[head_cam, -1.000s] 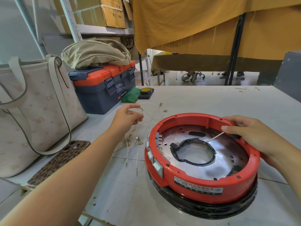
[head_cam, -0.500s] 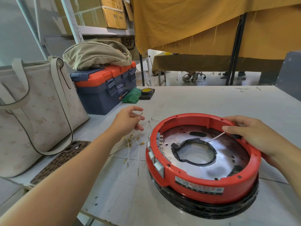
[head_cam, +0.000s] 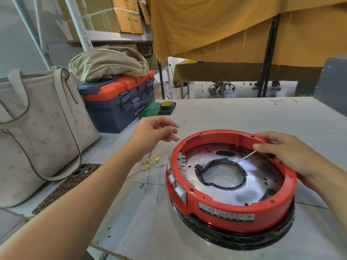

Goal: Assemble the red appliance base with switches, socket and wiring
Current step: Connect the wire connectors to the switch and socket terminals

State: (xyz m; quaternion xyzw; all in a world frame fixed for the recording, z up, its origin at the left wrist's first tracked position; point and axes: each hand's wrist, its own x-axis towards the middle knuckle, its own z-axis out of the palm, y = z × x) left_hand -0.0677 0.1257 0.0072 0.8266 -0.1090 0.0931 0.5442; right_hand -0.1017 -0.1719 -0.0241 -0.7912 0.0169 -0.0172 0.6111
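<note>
Red appliance base (head_cam: 232, 207) sits open side up on the white table (head_cam: 244, 117), right of centre, stacked on a black ring-shaped part (head_cam: 234, 239) that shows beneath its lower edge. Inside: a shiny metal plate (head_cam: 249, 192) with a round central opening edged in black. Two white rocker switches (head_cam: 177, 186) set in the left outer wall; a row of metal terminals just inside that wall. White label with red print on the near wall.

Left hand (head_cam: 152, 134) raised just left of the base's far-left rim, fingers curled, pinching a thin white wire (head_cam: 173, 142); a brass spade connector (head_cam: 177, 126) sticks out past the fingertips. The wire trails down toward the table.

Right hand (head_cam: 285, 152) lies over the right rim of the base, fingers curled round it, thumb on the inner side. A short white lead (head_cam: 246, 158) runs from under the thumb area down to the black edging of the opening; whether the hand itself holds this lead, cannot tell.

Loose bundle of white wires with brass terminals (head_cam: 150, 166) lies on the table between the left forearm and the base, close to the switches.

Far left: cream tote bag (head_cam: 37, 132), leopard-print phone (head_cam: 69, 184) flat beside it. Behind: blue and orange toolbox (head_cam: 116, 106) with a beige bag (head_cam: 107, 64) on top, a yellow-centred tape roll (head_cam: 166, 105) near it
</note>
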